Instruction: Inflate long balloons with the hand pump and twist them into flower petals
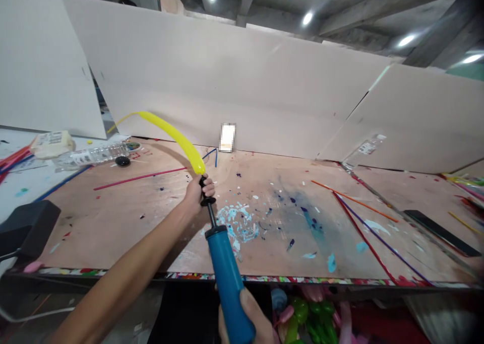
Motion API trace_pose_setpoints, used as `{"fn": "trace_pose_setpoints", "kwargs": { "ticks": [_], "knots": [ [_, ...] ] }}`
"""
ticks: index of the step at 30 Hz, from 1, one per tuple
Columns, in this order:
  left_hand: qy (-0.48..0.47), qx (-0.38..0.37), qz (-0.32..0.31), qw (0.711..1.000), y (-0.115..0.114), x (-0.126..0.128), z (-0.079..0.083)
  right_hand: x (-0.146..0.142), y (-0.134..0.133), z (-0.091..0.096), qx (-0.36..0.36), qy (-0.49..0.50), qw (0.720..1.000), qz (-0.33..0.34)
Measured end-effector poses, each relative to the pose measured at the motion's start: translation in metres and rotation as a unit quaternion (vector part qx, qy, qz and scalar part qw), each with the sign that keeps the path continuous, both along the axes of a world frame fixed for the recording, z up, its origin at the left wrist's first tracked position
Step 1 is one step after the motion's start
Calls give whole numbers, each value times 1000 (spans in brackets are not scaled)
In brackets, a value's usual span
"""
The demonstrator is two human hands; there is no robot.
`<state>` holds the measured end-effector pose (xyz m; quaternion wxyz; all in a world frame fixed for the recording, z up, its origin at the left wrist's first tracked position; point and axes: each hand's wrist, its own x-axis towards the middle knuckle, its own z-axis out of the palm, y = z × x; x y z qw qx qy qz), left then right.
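Observation:
A blue hand balloon pump (227,273) rises at a slant from the bottom of the view. My right hand (257,316) is wrapped around its blue barrel. At the pump's black upper end, my left hand (198,192) is closed with the fingers curled round the black part. A long yellow balloon (174,135) extends from that end, curving up and left. Its lower part is inflated, while its far tip remains thin and flat. A black rod shows between my left hand and the barrel. The balloon's neck is partly covered by my fingers.
Uninflated balloons, pink (139,179), orange (353,200) and purple (381,238), lie on the paint-spotted table (113,233). Around them are plastic bottles (94,155), a dark phone (440,232) and a black box (28,228). White panels (245,82) stand behind; inflated balloons (313,314) sit below the edge.

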<state>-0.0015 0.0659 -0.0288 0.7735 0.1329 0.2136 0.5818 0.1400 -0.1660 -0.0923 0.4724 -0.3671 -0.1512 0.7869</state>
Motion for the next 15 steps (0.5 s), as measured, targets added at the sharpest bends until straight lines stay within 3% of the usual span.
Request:
{"fn": "trace_pose_setpoints", "kwargs": {
  "ticks": [5, 11, 15],
  "knots": [
    [1, -12, -37, 999, -19, 31, -7, 3, 30, 14, 50, 85, 993, 61],
    [4, -15, -45, 999, -21, 23, -11, 0, 28, 11, 65, 125, 986, 93],
    [12, -6, -75, 997, -33, 32, -17, -2, 44, 20, 38, 74, 990, 116]
  ]
}}
